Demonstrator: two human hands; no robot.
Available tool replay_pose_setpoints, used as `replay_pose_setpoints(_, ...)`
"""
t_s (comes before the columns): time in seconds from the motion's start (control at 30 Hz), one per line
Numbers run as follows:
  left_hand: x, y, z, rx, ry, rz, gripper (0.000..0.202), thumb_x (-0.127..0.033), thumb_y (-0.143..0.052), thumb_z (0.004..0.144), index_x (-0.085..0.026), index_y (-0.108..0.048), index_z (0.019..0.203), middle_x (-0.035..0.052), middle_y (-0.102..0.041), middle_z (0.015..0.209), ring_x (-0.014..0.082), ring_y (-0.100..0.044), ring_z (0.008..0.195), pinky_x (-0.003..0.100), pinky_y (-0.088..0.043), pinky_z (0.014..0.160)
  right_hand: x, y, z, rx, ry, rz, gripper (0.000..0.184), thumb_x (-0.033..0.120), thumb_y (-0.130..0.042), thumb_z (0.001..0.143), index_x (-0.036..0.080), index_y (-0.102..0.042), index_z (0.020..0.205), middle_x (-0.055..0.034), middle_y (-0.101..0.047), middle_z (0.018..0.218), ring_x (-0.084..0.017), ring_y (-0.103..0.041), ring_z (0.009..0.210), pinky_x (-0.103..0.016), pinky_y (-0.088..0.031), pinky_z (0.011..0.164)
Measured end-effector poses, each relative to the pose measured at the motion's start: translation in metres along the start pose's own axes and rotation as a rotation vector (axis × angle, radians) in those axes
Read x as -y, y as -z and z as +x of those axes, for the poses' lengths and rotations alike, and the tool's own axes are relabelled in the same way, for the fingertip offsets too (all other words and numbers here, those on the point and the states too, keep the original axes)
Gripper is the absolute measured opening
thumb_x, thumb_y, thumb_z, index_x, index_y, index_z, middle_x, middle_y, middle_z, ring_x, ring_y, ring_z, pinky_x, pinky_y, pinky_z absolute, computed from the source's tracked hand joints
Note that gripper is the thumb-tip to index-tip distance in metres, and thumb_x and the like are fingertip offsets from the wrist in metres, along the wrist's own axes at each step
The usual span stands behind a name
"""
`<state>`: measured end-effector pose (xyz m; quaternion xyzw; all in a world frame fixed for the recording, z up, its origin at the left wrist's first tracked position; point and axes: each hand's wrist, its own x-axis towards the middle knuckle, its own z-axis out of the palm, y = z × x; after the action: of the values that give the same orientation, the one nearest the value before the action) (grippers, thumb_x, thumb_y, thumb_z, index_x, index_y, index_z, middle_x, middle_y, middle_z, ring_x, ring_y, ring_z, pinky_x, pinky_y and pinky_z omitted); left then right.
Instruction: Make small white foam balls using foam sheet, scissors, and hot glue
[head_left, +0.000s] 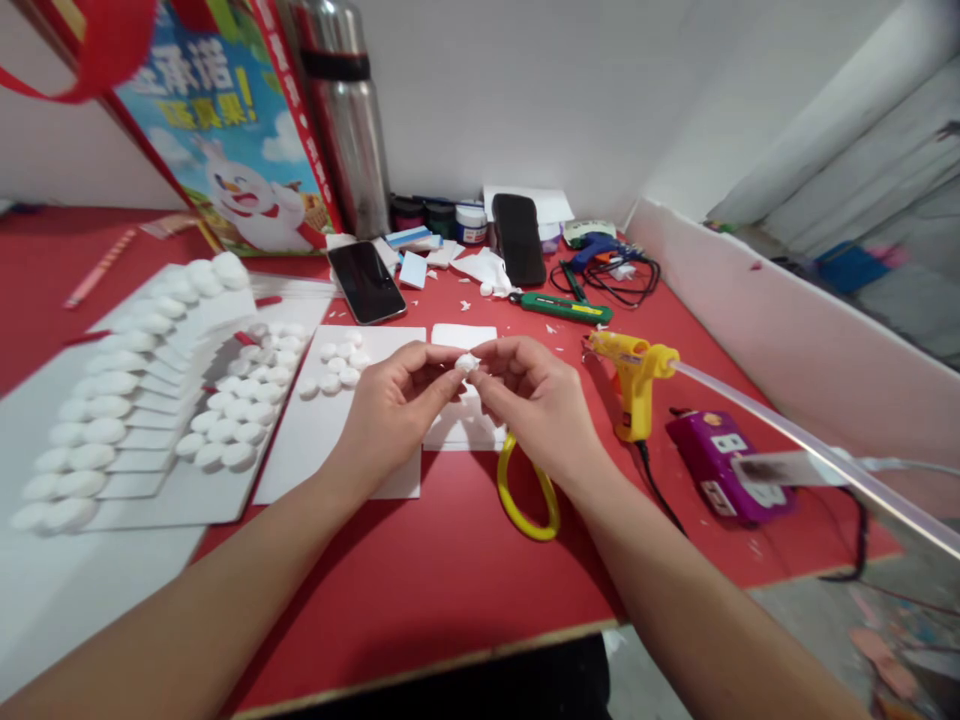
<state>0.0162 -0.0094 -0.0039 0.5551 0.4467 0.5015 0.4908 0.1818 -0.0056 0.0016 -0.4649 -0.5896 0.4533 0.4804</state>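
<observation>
Between the fingertips of both hands is a small white lump (467, 364), soft-looking like modelling clay. My left hand (405, 395) pinches it from the left, with thumb and fingers closed. From the other side my right hand (529, 390) pinches the same lump. Beneath them lies a white card (457, 434), partly covered by the hands. On a white board (300, 470) left of my left hand sit several small white discs (341, 366). A yellow ring (551, 518) rests on the table by my right wrist.
Stacked boards with rows of white discs (225, 430) fill the left. A yellow glue gun (634, 385) and purple power strip (724, 465) stand right. Behind are a phone (366, 282), another phone (519, 240), a green cutter (566, 307), a steel flask (349, 140) and a printed bag (247, 150).
</observation>
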Motion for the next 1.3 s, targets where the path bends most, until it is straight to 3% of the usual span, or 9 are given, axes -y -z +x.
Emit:
replay_pose_setpoints(0.17, 0.004, 0.001, 0.000, -0.007, -0.059, 0.025, 0.019, -0.030, -0.077, 0.090, -0.018, -0.079, 0.104, 0.0050, -0.075, 0.100, 0.0159, -0.070, 0.088, 0.028, -0.057, 0.082, -0.001, -0.003, -0.005, -0.020, 0.089, -0.132, 0.013, 0.027, -0.072, 0.090, 0.020, -0.064, 0.098, 0.0015, -0.070, 0.075, -0.011, -0.063, 0.060, -0.023, -0.049, 0.055)
replay_pose_setpoints(0.4, 0.003, 0.000, -0.004, -0.025, -0.229, 0.167, 0.015, -0.024, -0.073, 0.092, -0.020, -0.081, 0.105, 0.0044, -0.070, 0.096, 0.0158, -0.069, 0.084, 0.029, -0.054, 0.076, -0.003, -0.002, -0.007, -0.023, 0.165, -0.171, 0.005, 0.020, -0.068, 0.090, 0.020, -0.064, 0.093, 0.0014, -0.069, 0.075, -0.011, -0.064, 0.064, -0.024, -0.048, 0.058)
replay_pose_setpoints(0.77, 0.001, -0.010, -0.009, -0.099, -0.279, 0.259, 0.017, -0.018, -0.070, 0.092, -0.025, -0.084, 0.099, 0.0039, -0.069, 0.088, 0.0166, -0.062, 0.080, 0.028, -0.048, 0.072, -0.006, -0.005, -0.009, -0.077, 0.133, -0.274, 0.006, 0.023, -0.067, 0.087, 0.022, -0.060, 0.086, 0.0022, -0.062, 0.070, -0.012, -0.058, 0.061, -0.027, -0.046, 0.058)
replay_pose_setpoints(0.83, 0.000, -0.009, -0.008, -0.093, -0.242, 0.219, 0.015, -0.019, -0.072, 0.091, -0.024, -0.084, 0.099, 0.0041, -0.071, 0.091, 0.0165, -0.064, 0.084, 0.028, -0.050, 0.075, -0.005, -0.004, -0.009, -0.077, 0.173, -0.328, 0.005, 0.022, -0.065, 0.089, 0.022, -0.060, 0.087, 0.0016, -0.062, 0.072, -0.013, -0.058, 0.062, -0.028, -0.046, 0.059)
replay_pose_setpoints(0.93, -0.003, -0.008, -0.005, -0.071, -0.081, 0.053, 0.013, -0.024, -0.076, 0.089, -0.021, -0.083, 0.100, 0.0050, -0.076, 0.100, 0.0178, -0.069, 0.090, 0.029, -0.054, 0.082, -0.003, 0.000, -0.008, -0.061, 0.289, -0.455, 0.002, 0.021, -0.061, 0.093, 0.022, -0.062, 0.091, -0.0013, -0.066, 0.079, -0.014, -0.060, 0.067, -0.030, -0.048, 0.065)
replay_pose_setpoints(1.07, -0.004, -0.005, -0.002, -0.070, 0.059, -0.121, 0.018, -0.029, -0.084, 0.083, -0.018, -0.080, 0.097, 0.0055, -0.079, 0.098, 0.0192, -0.072, 0.090, 0.030, -0.058, 0.085, -0.001, 0.004, -0.008, 0.014, 0.419, -0.551, 0.008, 0.017, -0.057, 0.096, 0.023, -0.061, 0.101, -0.0051, -0.070, 0.097, -0.016, -0.064, 0.079, -0.031, -0.050, 0.072)
replay_pose_setpoints(1.17, -0.001, -0.003, -0.002, -0.078, 0.005, -0.097, 0.022, -0.026, -0.085, 0.082, -0.019, -0.077, 0.101, 0.0052, -0.077, 0.101, 0.0183, -0.072, 0.092, 0.029, -0.057, 0.087, -0.001, 0.003, -0.008, 0.000, 0.353, -0.466, 0.016, 0.014, -0.059, 0.092, 0.024, -0.057, 0.104, -0.0035, -0.069, 0.101, -0.015, -0.066, 0.078, -0.028, -0.051, 0.067)
replay_pose_setpoints(1.3, 0.002, 0.000, -0.002, -0.061, -0.122, 0.005, 0.036, -0.023, -0.081, 0.085, -0.021, -0.073, 0.120, 0.0062, -0.072, 0.114, 0.0181, -0.069, 0.100, 0.032, -0.055, 0.096, -0.003, 0.002, -0.004, -0.026, 0.160, -0.238, 0.019, 0.013, -0.062, 0.086, 0.022, -0.056, 0.101, -0.0016, -0.070, 0.096, -0.012, -0.065, 0.073, -0.026, -0.050, 0.062)
